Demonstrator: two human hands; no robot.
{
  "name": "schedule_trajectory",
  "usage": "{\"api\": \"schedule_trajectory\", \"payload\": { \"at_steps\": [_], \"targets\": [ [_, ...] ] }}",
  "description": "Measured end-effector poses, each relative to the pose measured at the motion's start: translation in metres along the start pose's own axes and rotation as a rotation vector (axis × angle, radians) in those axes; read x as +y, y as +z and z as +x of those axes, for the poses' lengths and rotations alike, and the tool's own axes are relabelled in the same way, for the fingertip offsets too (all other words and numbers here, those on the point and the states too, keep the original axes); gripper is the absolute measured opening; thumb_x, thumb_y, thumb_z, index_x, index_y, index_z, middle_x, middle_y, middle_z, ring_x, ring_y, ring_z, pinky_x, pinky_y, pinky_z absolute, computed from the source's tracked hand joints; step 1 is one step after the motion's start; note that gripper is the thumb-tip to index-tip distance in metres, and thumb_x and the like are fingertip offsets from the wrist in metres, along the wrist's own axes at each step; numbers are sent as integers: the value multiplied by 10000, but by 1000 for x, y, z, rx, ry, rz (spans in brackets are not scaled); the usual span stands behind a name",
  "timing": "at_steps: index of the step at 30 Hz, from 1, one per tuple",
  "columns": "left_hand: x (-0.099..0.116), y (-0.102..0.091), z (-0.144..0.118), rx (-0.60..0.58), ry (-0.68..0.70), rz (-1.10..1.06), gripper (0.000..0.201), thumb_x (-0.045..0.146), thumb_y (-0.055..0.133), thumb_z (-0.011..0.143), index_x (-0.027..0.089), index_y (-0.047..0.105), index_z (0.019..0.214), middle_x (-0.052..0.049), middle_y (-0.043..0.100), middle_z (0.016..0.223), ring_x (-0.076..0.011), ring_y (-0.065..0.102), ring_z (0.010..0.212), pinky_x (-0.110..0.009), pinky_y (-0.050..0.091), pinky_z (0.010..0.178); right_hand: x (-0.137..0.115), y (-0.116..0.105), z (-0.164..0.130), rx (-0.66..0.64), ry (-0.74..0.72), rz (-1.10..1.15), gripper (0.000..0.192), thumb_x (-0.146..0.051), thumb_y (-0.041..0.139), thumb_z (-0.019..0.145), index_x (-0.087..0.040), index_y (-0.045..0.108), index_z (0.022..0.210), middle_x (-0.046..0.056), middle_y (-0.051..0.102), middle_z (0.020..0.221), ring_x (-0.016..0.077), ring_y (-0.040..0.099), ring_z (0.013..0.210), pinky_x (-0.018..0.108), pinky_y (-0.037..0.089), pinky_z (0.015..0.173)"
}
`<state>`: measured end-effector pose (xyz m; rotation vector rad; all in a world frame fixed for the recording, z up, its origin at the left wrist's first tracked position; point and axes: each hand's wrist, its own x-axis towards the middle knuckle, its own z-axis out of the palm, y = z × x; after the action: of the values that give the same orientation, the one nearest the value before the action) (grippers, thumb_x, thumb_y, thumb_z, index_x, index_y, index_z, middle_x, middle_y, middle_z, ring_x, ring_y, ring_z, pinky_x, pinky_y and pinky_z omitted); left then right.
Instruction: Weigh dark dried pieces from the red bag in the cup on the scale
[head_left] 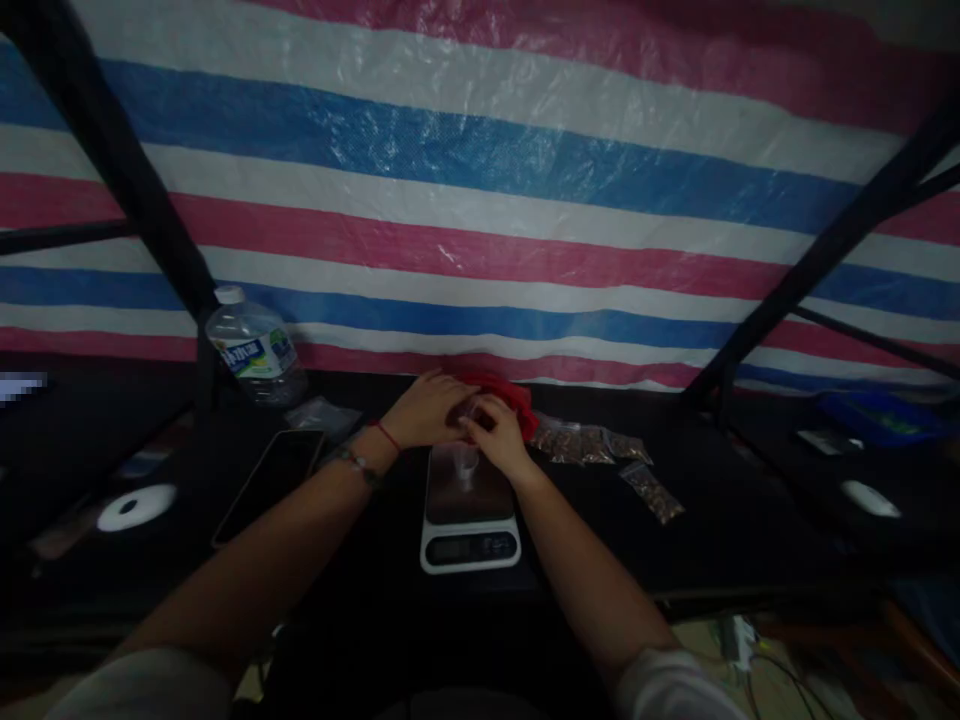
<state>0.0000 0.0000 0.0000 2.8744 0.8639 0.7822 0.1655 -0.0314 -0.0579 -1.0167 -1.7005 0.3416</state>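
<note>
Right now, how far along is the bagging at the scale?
Done: small clear filled packets lie right of the white digital kitchen scale. In hand: left hand and right hand meet at the red bag above a small clear cup. How much remains is not visible.

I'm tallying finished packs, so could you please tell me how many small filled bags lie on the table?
2 stand out: one clear bag right of the scale, one cluster behind it by the red bag, possibly several overlapping.
</note>
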Motion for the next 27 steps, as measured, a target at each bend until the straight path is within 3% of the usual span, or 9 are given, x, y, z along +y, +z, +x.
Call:
{"api": "schedule_trajectory", "payload": {
  "at_steps": [3,5,8,12,16,21,24,27],
  "targets": [
    [-11,4,0,30,-34,-82,415,367,699,706,220,642,1090,-76,693,1048,-264,637,990,-407,442,950,0,-6,3,46,-6,50,174,-237,545,861,-205,670,978,73,655,987,201,604,974,353,484,892],
    [-17,7,-7,82,-73,-133,457,364,691,707,212,617,1131,-78,681,1090,-260,636,1003,-385,470,916,-2,-15,5,28,23,105,213,-250,487,900,-202,652,1025,75,652,1007,189,613,961,341,496,870],
    [-27,16,-25,180,-156,-161,597,389,708,682,183,555,1221,-103,642,1184,-272,608,1074,-401,464,948,-8,-31,5,-231,77,163,341,-287,586,853,-216,592,1187,72,653,1077,185,631,948,327,516,829],
    [-37,28,-47,228,-235,-126,619,445,723,665,163,563,1193,-118,644,1161,-285,610,1058,-414,466,939,-17,-42,-1,-590,0,15,659,-275,811,628,-225,591,1247,91,624,1220,247,583,1110,388,461,956],
    [-43,24,-60,114,-168,-161,515,478,710,693,179,611,1100,-90,663,1097,-255,613,1020,-378,464,916,-15,-36,-6,-731,-26,-69,476,-184,766,666,-204,672,1133,68,691,1059,208,645,935,327,502,827],
    [-46,5,-65,-205,-52,-256,398,489,705,712,187,661,967,-48,685,972,-202,635,905,-302,474,837,-13,-30,-4,-591,-25,-97,405,-179,754,687,-178,679,1086,71,684,1045,199,623,955,318,477,842],
    [-45,-3,-66,-308,-21,-284,600,540,761,628,182,644,1095,-66,680,1052,-234,629,960,-326,469,870,-14,-30,-3,-638,-8,-127,392,-205,773,676,-162,685,1055,73,685,1017,200,619,936,324,468,845],
    [-42,-3,-65,-254,6,-298,904,592,774,579,174,501,1332,-121,573,1301,-307,538,1166,-409,401,1009,-12,-31,-4,-683,-2,-117,431,-266,787,680,-162,674,1083,81,676,1050,209,609,963,337,462,868]
  ]
}}
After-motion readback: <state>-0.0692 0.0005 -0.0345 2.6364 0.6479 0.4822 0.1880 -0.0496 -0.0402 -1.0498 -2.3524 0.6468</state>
